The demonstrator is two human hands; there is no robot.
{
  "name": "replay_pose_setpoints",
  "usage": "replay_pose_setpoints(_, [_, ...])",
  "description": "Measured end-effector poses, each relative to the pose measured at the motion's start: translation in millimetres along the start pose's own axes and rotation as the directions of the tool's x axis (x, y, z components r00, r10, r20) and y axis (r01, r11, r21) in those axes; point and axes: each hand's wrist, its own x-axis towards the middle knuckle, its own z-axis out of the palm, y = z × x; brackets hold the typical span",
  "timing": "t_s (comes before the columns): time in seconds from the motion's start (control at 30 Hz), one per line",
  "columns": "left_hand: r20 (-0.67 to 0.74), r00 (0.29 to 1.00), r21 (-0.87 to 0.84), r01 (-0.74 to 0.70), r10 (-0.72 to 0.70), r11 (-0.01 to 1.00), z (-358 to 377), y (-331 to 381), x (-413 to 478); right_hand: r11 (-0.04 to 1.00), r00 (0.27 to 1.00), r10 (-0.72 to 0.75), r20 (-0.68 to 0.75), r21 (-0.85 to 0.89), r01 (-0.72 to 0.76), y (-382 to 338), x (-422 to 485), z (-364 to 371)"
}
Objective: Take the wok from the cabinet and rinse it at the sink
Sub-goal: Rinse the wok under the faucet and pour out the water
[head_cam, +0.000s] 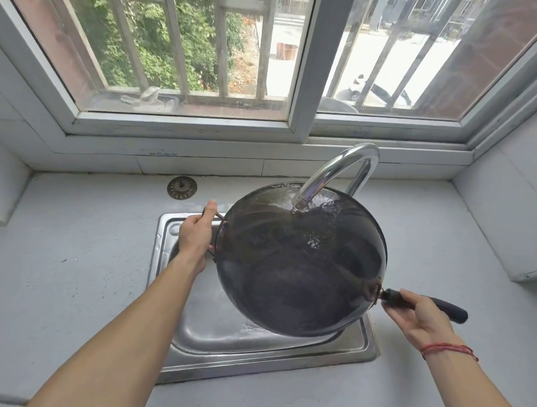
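Note:
A dark round wok [301,266] hangs tilted over the steel sink [212,333], its inside facing me. Water runs from the chrome tap [333,172] onto the wok's upper rim and splashes down its inside. My left hand [196,235] grips the small loop handle on the wok's left rim. My right hand [419,317] holds the long black handle [447,308] at the lower right, fingers curled round it near the wok. The wok covers most of the sink's right half.
A grey countertop [73,271] surrounds the sink. A round metal drain strainer [182,187] lies on the counter behind the sink. A white-framed barred window [300,81] rises just past the sill. Tiled walls close in on the left and right.

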Motion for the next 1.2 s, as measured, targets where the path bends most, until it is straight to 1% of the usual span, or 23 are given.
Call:
replay_pose_setpoints(0.3, [0.019,1.0,0.006,0.006,-0.006,1.0,0.8,-9.3,12.2,0.999,0.999,-0.033,-0.001,-0.006,0.033,-2.9,-0.2,-1.1])
replay_pose_setpoints(0.4, [0.031,0.999,0.008,0.016,-0.016,1.0,0.1,-14.0,15.3,1.0,1.0,-0.018,-0.022,-0.016,0.018,-4.8,-2.4,-1.5])
replay_pose_setpoints(0.47, [0.045,0.998,-0.019,0.033,-0.032,0.999,0.2,-16.1,17.3,1.0,1.0,-0.007,-0.011,-0.008,0.007,-5.9,-2.6,-1.3])
replay_pose_setpoints(0.57, [0.041,0.999,0.0,0.029,-0.029,1.0,0.0,-17.2,19.2,1.0,1.0,0.004,-0.003,-0.009,-0.004,-7.0,-3.3,-0.5])
replay_pose_setpoints(0.83, [0.079,0.995,-0.066,0.061,-0.056,0.996,-0.6,-24.0,23.9,1.0,1.0,0.014,-0.014,0.009,-0.013,-7.3,-8.4,-1.2])
replay_pose_setpoints(1.0, [0.072,0.996,-0.072,0.054,-0.048,0.996,-2.6,-27.9,25.7,1.0,1.0,0.01,-0.004,0.008,-0.01,-5.0,-6.9,-1.9])
replay_pose_setpoints(1.2, [0.034,0.999,-0.037,0.044,-0.043,0.998,-7.5,-31.2,27.6,1.0,1.0,0.019,0.014,0.012,-0.019,-4.3,-4.4,0.2])
